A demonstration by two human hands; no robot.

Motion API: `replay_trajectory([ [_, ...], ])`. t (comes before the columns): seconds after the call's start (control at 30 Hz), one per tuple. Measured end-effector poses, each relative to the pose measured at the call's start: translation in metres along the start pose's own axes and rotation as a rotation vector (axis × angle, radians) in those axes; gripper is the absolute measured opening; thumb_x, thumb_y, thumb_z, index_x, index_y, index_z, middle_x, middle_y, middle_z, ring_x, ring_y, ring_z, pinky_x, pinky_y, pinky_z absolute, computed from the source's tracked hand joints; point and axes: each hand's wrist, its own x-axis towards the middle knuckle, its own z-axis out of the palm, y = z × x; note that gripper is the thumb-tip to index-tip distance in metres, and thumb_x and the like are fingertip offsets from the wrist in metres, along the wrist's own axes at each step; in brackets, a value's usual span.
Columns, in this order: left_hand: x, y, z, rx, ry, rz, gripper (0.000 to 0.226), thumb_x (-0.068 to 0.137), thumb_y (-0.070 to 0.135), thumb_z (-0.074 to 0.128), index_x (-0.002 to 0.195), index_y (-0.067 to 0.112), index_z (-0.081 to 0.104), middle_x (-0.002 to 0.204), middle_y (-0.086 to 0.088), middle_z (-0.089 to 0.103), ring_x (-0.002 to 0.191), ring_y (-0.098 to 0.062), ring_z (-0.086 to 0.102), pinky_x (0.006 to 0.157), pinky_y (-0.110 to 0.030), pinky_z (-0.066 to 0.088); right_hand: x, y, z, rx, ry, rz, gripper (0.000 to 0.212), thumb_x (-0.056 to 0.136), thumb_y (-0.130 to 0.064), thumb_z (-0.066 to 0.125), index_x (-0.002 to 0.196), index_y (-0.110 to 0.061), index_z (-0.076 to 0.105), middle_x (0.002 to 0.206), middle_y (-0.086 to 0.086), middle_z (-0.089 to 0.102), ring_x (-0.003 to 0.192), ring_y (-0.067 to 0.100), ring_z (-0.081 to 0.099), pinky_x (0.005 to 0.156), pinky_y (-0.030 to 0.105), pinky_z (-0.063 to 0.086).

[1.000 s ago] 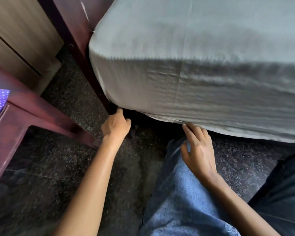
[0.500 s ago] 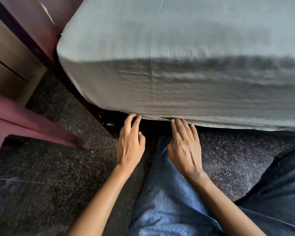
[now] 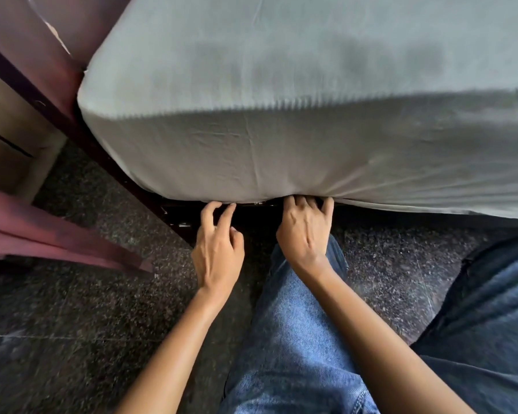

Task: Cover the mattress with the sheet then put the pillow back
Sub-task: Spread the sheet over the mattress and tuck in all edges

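Observation:
A pale grey-green sheet [image 3: 281, 115] covers the top and near side of the mattress, down to its lower edge. My right hand [image 3: 304, 231] has its fingertips curled under that lower edge, and the cloth puckers into folds right above them. To its left, my left hand [image 3: 217, 246] reaches the same edge with two fingers out, touching the hem, nothing held. The dark gap under the mattress sits between my hands. No pillow is in view.
A dark maroon bed frame [image 3: 57, 73] runs along the mattress's left end. A maroon chair leg [image 3: 72, 243] slants over the speckled dark floor [image 3: 72, 339] at left. My knees in blue jeans [image 3: 296, 339] fill the lower middle and right.
My left hand has shifted right from the mattress corner to beside the right hand. The right hand's fingers went from flat at the hem to tucked under it, puckering the sheet.

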Motion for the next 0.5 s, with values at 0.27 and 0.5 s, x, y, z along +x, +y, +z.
replay_trajectory([
  [0.27,0.017,0.025,-0.01,0.162,-0.169,-0.169,0.047,0.093,0.016,0.042,0.14,0.02,0.042,0.15,-0.004,0.027,0.094,-0.037,0.061,0.069,-0.043,0.045,-0.008,0.016,0.007,-0.008,-0.033,-0.119,0.039,0.052,-0.01,0.068,0.091,-0.009,0.063,0.083,0.007,0.066,0.087,0.029,0.063,0.092,0.04,0.027],
  [0.5,0.015,0.04,-0.033,0.129,-0.373,-0.181,0.048,0.097,0.029,0.04,0.144,0.028,0.035,0.156,0.005,0.021,0.128,-0.025,0.044,0.093,-0.042,0.042,0.001,0.032,-0.02,0.066,-0.365,-0.269,0.057,0.078,-0.026,0.057,0.132,-0.012,0.045,0.128,0.004,0.054,0.124,0.023,0.045,0.102,0.035,0.016],
])
